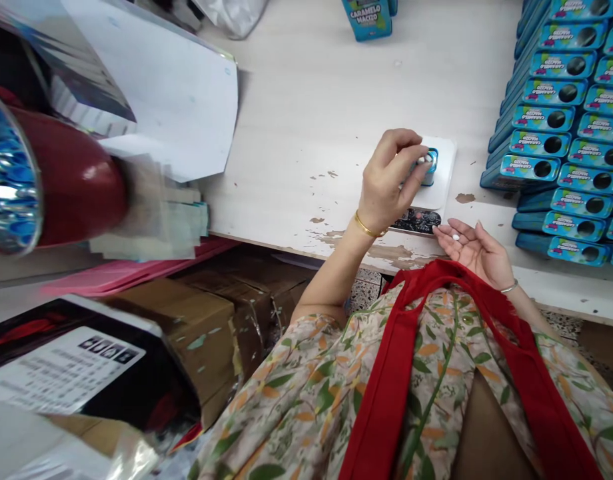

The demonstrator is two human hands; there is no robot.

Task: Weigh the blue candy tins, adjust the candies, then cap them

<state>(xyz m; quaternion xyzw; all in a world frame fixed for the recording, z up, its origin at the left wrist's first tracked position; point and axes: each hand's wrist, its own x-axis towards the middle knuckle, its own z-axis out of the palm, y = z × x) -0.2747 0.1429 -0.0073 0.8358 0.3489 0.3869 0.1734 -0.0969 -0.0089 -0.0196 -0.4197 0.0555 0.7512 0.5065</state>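
My left hand (pixel 394 173), with a gold bangle, pinches small white candies (pixel 426 159) between thumb and fingertips. They are right over a small blue tin (pixel 431 175) that stands upright on a white digital scale (pixel 444 190). The fingers partly hide the tin, and its contents cannot be made out. Along the scale's near edge runs a black button panel (pixel 419 219), partly behind my left wrist. My right hand (pixel 474 252) is palm up beside the scale's near right corner, its fingers open and slightly curled. One white candy (pixel 455 237) lies on its fingers.
Rows of blue tins labelled Caramelo Macizo (pixel 556 120) fill the table's right side. More tins (pixel 369 19) stand at the back. To the left are a red container of shiny blue pieces (pixel 71 173), a white panel (pixel 186 87) and, below, cardboard boxes (pixel 186 320).
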